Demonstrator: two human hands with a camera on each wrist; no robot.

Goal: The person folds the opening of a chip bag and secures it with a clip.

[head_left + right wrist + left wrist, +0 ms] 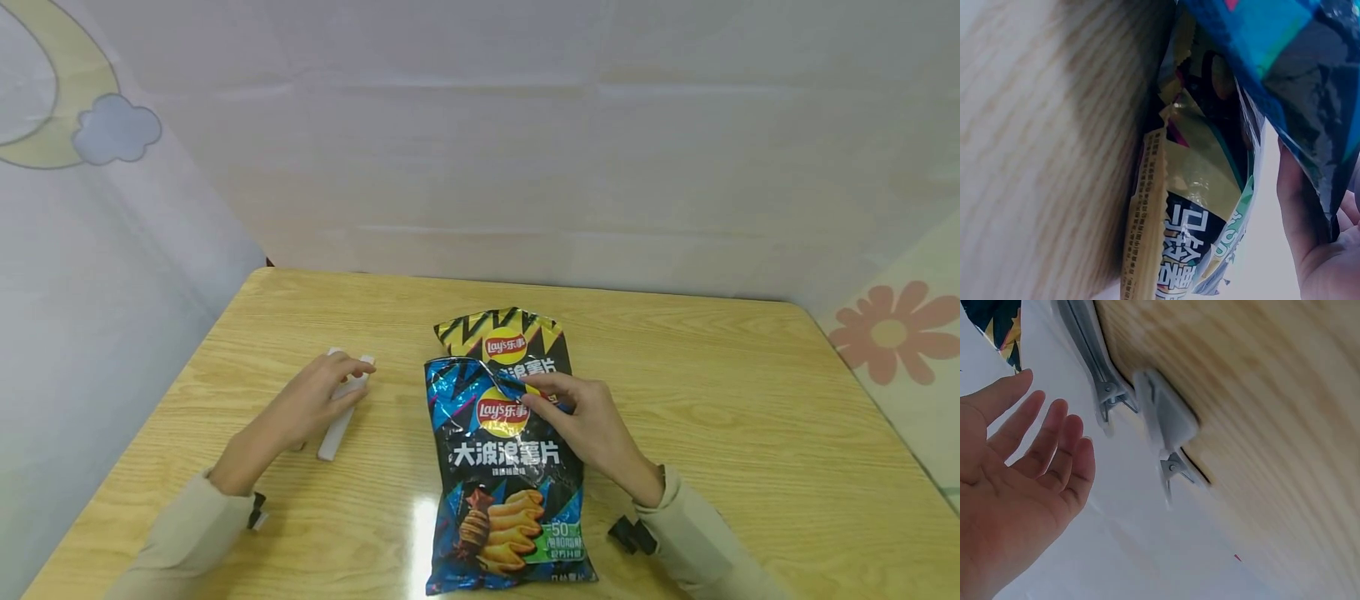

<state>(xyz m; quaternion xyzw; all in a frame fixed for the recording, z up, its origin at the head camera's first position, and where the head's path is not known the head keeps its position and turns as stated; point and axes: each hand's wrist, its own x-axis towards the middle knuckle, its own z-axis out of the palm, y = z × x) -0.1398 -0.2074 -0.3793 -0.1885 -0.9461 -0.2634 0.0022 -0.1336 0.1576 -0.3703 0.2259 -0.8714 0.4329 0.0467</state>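
Note:
A blue-and-black potato chip bag (pixel 498 500) lies face up toward the front of the table, its top corner folded over. My right hand (pixel 600 425) pinches that folded top edge between thumb and fingers. Beneath and behind it a yellow-and-black chip bag (pixel 471 332) shows its zigzag top; in the right wrist view this gold bag (pixel 1200 172) lies under the lifted blue one (pixel 1285 56). To the left, my left hand (pixel 315 400) hovers with relaxed fingers beside white bag clips (pixel 333 433). The left wrist view shows two clips (pixel 1172 419) on the wood, and nothing in the palm.
The wooden table (pixel 720 400) reaches back to a pale fabric wall (pixel 465 150). Fabric also hangs at the left, with a moon and cloud print (pixel 116 129), and at the right, with a red flower print (pixel 892 333).

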